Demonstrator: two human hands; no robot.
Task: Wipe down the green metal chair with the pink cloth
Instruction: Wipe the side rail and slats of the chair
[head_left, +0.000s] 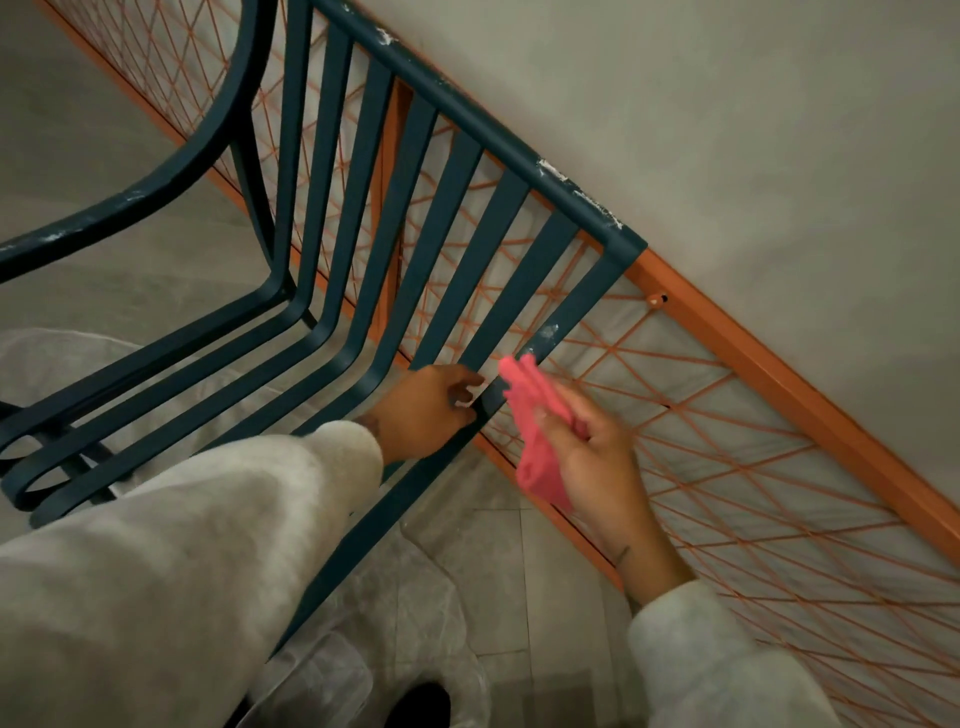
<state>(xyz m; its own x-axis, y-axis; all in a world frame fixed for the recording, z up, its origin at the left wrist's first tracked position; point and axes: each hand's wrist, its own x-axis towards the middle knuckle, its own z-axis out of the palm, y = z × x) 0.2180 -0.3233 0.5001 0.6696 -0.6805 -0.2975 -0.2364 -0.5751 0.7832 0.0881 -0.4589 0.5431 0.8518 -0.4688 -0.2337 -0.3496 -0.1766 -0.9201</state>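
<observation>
Head view is showing my left hand (431, 410) gripping a slat of the green metal chair (363, 218), while my right hand (587, 452) is holding the pink cloth (535, 415) at four o'clock beside the outer slat. Next I am needing to press it upward toward the white marks.

Indoor domestic-type space, likely a home room or corridor; exact room cannot be told. Grey stone-look floor tiles (124, 156) with visible joints are seen, and a plain grey plastered wall (727, 130). An orange metal frame with diagonal wire mesh (753, 467) is set against the wall. A dark green slatted metal chair (363, 208), flecked with white marks, is placed beside it. Crumpled clear plastic sheeting (405, 623) is spread on the floor.
</observation>
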